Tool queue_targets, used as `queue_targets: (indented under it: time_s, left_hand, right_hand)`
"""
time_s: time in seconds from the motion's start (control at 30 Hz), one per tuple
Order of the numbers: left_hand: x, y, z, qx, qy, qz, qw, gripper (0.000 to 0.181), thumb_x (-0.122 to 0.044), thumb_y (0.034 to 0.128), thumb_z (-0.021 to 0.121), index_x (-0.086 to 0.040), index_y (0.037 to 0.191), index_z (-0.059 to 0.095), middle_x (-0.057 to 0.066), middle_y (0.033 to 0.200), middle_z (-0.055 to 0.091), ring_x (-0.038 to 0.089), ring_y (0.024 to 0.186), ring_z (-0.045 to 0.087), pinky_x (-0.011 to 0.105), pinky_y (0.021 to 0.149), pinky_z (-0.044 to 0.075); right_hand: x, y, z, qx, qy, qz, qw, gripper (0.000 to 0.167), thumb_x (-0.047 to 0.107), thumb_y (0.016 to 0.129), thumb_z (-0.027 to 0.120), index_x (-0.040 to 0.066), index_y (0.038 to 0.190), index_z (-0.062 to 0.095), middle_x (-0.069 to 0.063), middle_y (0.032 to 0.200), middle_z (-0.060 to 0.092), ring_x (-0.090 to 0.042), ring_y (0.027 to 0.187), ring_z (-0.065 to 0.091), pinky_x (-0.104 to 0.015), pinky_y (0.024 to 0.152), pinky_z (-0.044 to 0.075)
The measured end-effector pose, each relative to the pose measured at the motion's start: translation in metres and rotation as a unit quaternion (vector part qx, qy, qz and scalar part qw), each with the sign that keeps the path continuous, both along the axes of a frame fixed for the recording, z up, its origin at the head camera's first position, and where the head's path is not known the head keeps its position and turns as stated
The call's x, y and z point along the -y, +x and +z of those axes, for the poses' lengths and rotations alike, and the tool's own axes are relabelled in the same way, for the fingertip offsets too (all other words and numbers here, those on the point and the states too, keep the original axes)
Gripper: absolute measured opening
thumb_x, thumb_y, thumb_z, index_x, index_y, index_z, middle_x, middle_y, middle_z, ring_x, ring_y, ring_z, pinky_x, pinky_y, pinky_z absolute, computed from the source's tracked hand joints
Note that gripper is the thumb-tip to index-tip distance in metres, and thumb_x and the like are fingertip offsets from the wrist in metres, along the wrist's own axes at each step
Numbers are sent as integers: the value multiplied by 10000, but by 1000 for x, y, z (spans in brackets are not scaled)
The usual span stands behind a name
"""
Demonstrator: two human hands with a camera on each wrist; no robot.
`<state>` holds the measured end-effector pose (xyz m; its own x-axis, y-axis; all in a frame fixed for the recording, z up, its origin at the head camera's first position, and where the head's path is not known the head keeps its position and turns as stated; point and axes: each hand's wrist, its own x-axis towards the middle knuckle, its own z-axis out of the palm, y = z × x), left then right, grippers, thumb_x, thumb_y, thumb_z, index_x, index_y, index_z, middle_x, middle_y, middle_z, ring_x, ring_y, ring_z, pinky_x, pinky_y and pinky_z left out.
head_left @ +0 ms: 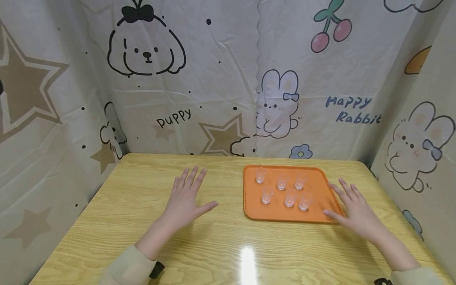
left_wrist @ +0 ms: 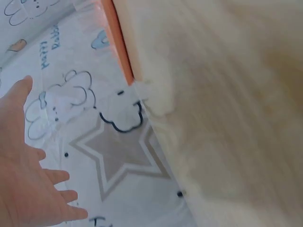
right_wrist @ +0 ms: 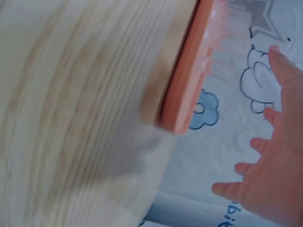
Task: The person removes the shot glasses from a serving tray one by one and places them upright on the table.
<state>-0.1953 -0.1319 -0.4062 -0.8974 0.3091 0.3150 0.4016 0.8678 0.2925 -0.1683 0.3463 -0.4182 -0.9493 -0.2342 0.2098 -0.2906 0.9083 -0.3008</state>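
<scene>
An orange tray [head_left: 256, 213] lies on the right half of the wooden table, with several small clear glasses [head_left: 265, 196] standing on it in two loose rows. My left hand [head_left: 185, 204] is spread over the table to the left of the tray, apart from it and holding nothing. By the tray's right edge is my right hand [head_left: 360, 211], fingers spread; whether its fingertips touch the rim I cannot tell from the head view. In the right wrist view, that hand [right_wrist: 272, 165] appears apart from the tray [right_wrist: 182, 90], and the glasses are blurred.
The wooden table [head_left: 213, 253] has rounded far corners. A printed cloth [head_left: 221, 87] with cartoon animals and stars hangs behind it and along both sides. Bare tabletop shows left of the tray and in front of it, with a bright light reflection near the front.
</scene>
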Motion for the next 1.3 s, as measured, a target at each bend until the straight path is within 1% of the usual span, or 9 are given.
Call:
queue_targets:
  time_s: [0.17,0.27,0.53,0.73,0.83,0.9,1.07,1.17,1.3]
  left_hand:
    - [-29,-14,3,171,306,-402,9986,988,-671,797,578,-297,1522,21,54,1583,117,297,1450,57,561,1132,108]
    - [-47,-22,2,285,555,-657,9959,995,-640,782,625,-301,1523,54,29,1576,161,282,1443,111,564,1123,138]
    - [-94,-41,-2,816,1029,-1281,9830,999,-596,757,685,-321,1516,96,-14,1535,282,287,1385,238,546,1100,219]
    - [-119,-57,-13,1308,1564,-1406,9689,966,-464,747,766,-325,1503,180,3,1476,387,260,1319,311,518,1038,336]
    - [-129,-66,-20,1517,1751,-1491,9613,940,-411,752,778,-320,1496,211,8,1439,433,243,1288,340,483,1026,362]
    - [-135,-72,-24,1599,1760,-1522,9593,919,-388,761,775,-306,1494,228,7,1414,463,251,1290,348,480,1049,335]
    - [-145,-81,-30,1641,1725,-1515,9593,854,-326,777,773,-215,1478,297,41,1344,539,273,1277,413,463,1098,259]
    - [-150,-84,-32,1597,1778,-1593,9579,775,-289,780,777,-148,1432,382,68,1296,576,266,1216,482,415,1054,310]
    - [-154,-83,-34,1881,1739,-1636,9527,639,-297,788,771,-129,1341,501,30,1264,587,232,1191,492,348,1003,387]
  right_hand:
    - [-9,-5,-7,15,-159,202,9997,867,425,856,665,194,1522,160,-229,1553,98,-546,1361,73,-737,995,117]
    - [-14,-8,-13,68,-141,281,9995,859,416,846,678,179,1515,193,-261,1530,155,-566,1337,130,-734,988,144]
    - [-28,-17,-30,481,-101,527,9974,833,396,829,700,139,1490,262,-319,1484,208,-628,1274,178,-752,951,149]
    - [-35,-19,-39,899,49,489,9947,808,417,832,687,146,1479,287,-318,1482,207,-643,1254,193,-814,846,163]
    - [-37,-19,-40,1085,80,447,9931,802,429,840,672,125,1476,290,-314,1489,194,-631,1267,182,-816,847,155]
    - [-38,-19,-40,1175,68,402,9922,793,437,851,656,122,1478,286,-302,1500,178,-621,1279,170,-813,857,140]
    - [-35,-20,-38,1237,31,329,9918,764,451,872,626,137,1481,287,-251,1537,127,-600,1302,146,-811,872,113]
    - [-32,-20,-37,1217,8,350,9920,755,448,873,625,137,1478,296,-228,1549,109,-597,1308,142,-809,875,114]
    - [-31,-21,-38,1223,31,361,9918,745,451,878,617,147,1478,299,-215,1554,108,-594,1306,153,-805,874,119]
